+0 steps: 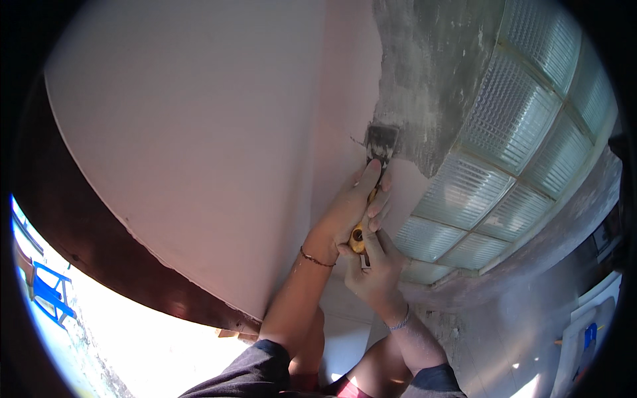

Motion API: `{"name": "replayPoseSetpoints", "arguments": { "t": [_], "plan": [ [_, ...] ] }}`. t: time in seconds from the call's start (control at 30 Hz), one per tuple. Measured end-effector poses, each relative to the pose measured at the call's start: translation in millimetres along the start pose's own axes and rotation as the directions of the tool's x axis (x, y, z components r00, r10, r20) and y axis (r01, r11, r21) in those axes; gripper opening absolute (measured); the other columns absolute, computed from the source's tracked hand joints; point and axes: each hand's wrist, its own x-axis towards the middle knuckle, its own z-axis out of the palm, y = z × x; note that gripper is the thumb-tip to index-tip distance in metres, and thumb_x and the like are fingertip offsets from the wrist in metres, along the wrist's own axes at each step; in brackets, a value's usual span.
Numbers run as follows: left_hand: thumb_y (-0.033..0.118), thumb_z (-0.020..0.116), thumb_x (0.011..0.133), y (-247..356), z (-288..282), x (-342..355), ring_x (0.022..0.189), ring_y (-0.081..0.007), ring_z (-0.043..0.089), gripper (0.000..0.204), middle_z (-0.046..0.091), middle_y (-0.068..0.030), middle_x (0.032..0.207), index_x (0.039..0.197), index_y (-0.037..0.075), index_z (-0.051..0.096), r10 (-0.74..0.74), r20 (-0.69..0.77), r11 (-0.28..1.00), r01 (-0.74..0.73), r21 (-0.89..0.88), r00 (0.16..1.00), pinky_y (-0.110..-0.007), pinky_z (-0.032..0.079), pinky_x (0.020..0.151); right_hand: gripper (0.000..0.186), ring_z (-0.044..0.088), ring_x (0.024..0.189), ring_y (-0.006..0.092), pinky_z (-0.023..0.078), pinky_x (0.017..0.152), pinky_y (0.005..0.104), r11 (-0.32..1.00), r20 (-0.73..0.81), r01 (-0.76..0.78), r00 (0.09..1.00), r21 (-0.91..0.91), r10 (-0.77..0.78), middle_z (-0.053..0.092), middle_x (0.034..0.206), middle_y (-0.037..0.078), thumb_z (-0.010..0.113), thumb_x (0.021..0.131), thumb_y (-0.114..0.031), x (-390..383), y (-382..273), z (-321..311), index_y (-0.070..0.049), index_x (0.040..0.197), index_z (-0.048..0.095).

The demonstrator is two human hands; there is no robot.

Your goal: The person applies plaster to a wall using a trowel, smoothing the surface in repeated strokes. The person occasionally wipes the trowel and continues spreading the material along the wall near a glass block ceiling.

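Both of my hands are closed on one scraper [359, 240] with a yellow handle and a flat, dark, smeared blade. My left hand [348, 202] wraps the upper handle, its fingers reaching up near the base of the blade. Lower down, my right hand [375, 268] grips the handle's end. The blade lies against the wall at the lower left edge of a bare grey patch [434, 73], where pale pinkish paint [345, 86] borders it. Much of the handle is hidden by my fingers.
Ribbed glass blocks [509, 116] fill the wall to the right of the grey patch. A broad pale panel [192, 132] with a dark brown edge [86, 212] stands at left. A blue chair [53, 292] is at far left, and a white container [587, 331] at lower right.
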Motion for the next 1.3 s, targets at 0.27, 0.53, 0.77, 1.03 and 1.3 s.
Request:
{"name": "replayPoseSetpoints", "arguments": {
  "t": [0.27,0.53,0.77,1.03,1.3],
  "plan": [
    [0.047,0.039,0.104,-3,-7,0,0.035,-0.0079,0.035,0.041,0.036,0.0051,0.049,0.086,0.011,0.047,0.018,0.006,0.999,-0.018,0.034,1.000,-0.021,0.032,0.037,0.057,0.066,0.073,0.0326,0.054,0.059,0.0378,0.999,0.017,-0.046,0.999,-0.016,0.046,0.062,0.094,0.018,0.071,0.084,-0.015,-5,4,5,0.004,0.134,0.050],
    [0.049,0.040,0.103,0,-7,3,0.036,-0.0079,0.036,0.042,0.036,0.0050,0.049,0.085,0.012,0.048,0.066,0.005,0.994,-0.067,0.089,0.998,-0.021,0.032,0.037,0.054,0.066,0.074,0.0336,0.053,0.060,0.0383,0.997,0.003,-0.072,0.997,-0.002,0.072,0.062,0.095,0.019,0.071,0.084,-0.014,-1,2,9,0.003,0.132,0.052],
    [0.047,0.041,0.104,7,0,7,0.036,-0.0080,0.036,0.042,0.036,0.0040,0.048,0.085,0.010,0.049,0.030,-0.001,0.996,-0.030,0.079,1.000,-0.022,0.033,0.038,0.052,0.066,0.074,0.0331,0.053,0.060,0.0379,0.996,-0.019,-0.070,0.997,-0.058,0.069,0.062,0.093,0.018,0.071,0.082,-0.011,5,5,6,0.003,0.129,0.054],
    [0.046,0.041,0.104,0,-7,1,0.035,-0.0080,0.035,0.041,0.036,0.0039,0.049,0.085,0.010,0.048,-0.015,-0.041,0.997,0.018,0.075,0.999,-0.022,0.034,0.038,0.056,0.065,0.074,0.0326,0.052,0.060,0.0385,0.995,0.004,-0.097,0.995,0.000,0.097,0.062,0.092,0.017,0.072,0.083,-0.012,-3,-1,8,0.003,0.133,0.052],
    [0.049,0.041,0.103,16,6,22,0.037,-0.0085,0.036,0.043,0.037,0.0032,0.049,0.084,0.011,0.048,0.087,-0.025,0.987,-0.083,0.136,0.996,-0.022,0.034,0.039,0.056,0.066,0.076,0.0329,0.053,0.061,0.0365,0.983,0.018,-0.173,0.985,-0.059,0.174,0.061,0.094,0.019,0.070,0.084,-0.010,19,12,2,0.004,0.134,0.051]
  ]
}}
